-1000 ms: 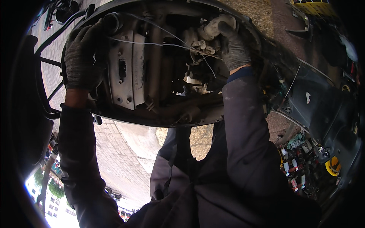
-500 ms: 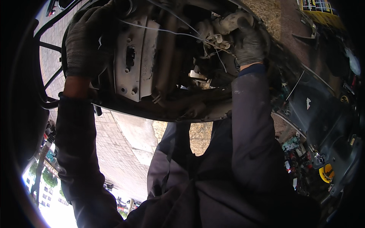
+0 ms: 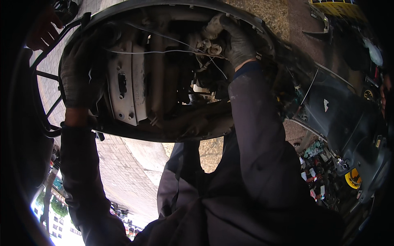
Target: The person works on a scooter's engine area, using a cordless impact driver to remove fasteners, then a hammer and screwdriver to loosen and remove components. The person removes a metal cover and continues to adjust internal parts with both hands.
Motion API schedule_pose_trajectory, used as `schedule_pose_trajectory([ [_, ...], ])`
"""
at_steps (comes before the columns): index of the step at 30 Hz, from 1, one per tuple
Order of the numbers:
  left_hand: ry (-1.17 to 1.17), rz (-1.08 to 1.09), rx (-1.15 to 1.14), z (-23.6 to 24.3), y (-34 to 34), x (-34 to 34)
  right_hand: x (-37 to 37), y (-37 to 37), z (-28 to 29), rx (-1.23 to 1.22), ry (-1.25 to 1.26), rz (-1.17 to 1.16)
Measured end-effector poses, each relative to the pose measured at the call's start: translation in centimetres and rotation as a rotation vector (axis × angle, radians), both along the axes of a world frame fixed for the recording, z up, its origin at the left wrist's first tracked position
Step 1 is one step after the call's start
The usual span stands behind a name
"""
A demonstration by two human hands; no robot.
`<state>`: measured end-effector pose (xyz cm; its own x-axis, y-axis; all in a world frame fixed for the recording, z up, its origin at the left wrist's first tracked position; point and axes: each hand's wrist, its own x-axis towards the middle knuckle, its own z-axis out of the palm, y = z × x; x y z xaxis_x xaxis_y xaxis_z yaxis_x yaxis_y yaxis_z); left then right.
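Observation:
An oval opening in a dark vehicle body, its rim curving round greasy machinery, lies in front of me. My left hand, in a dark work glove, reaches into its left side beside a dark round part; shadow hides the fingertips. My right hand, gloved too, curls its fingers over a pale, dirty metal part at the upper right of the opening. A thin whitish cable crosses between my hands. Below it sits a grey metal bracket with a slot and bolts.
Black tubular bars stick out at the left, near another person's hand. A dark body panel lies at the right, with a yellow wheel-like thing and assorted small parts near it. Brick paving shows below the body.
The view has shifted, so the opening and the bracket appear further left and lower. My right hand remains at the pale metal part. Another person's hand has come into view at upper left.

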<state>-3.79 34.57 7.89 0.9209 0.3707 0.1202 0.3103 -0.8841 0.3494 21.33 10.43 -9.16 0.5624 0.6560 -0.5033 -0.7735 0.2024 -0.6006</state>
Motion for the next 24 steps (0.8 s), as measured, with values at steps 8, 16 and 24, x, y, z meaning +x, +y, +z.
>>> schedule_pose_trajectory([
  [8, -0.080, -0.003, -0.156, -0.5, 0.6, -0.8, 1.1, 1.0, -0.6, -0.245, -0.357, 0.030],
  [16, -0.078, -0.010, -0.109, -0.8, 0.8, -1.0, 0.3, 1.7, -0.4, -0.427, -0.771, -0.103],
  [24, -0.080, 0.035, -0.144, -0.9, 0.3, -0.9, -0.1, 1.3, 5.3, -0.748, -0.827, 0.209],
])
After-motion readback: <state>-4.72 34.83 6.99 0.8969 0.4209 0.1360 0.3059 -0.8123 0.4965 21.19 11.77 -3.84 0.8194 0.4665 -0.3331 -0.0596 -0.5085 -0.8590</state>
